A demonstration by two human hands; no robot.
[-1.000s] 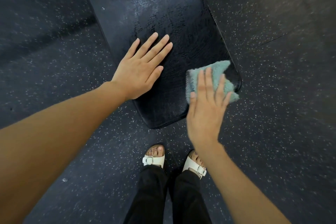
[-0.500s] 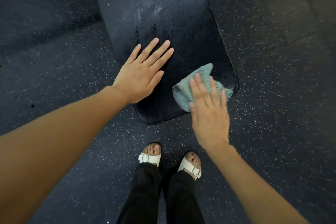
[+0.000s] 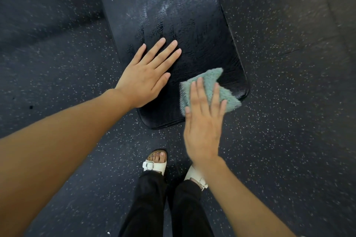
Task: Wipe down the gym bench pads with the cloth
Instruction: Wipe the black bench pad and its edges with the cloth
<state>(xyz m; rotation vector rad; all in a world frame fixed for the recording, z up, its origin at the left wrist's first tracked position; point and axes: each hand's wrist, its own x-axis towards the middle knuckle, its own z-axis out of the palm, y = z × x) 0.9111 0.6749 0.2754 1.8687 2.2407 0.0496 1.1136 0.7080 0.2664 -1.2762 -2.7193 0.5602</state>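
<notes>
A black gym bench pad (image 3: 192,25) runs from the top of the view down to a rounded near end, its surface streaked with wet marks. My left hand (image 3: 146,75) lies flat on the pad's near left part, fingers straight and spread. A fluffy teal cloth (image 3: 215,86) sits on the pad's near right corner. My right hand (image 3: 204,117) presses on the cloth with straight fingers, its palm past the pad's near edge. Part of the cloth is hidden under the fingers.
Dark speckled rubber flooring (image 3: 289,121) surrounds the bench on all sides. My feet in white sandals (image 3: 154,165) and black trousers stand just below the pad's near end.
My right hand slid the cloth leftward along the pad's near end, and it now sits a little back to the right. The left hand stayed flat in place.
</notes>
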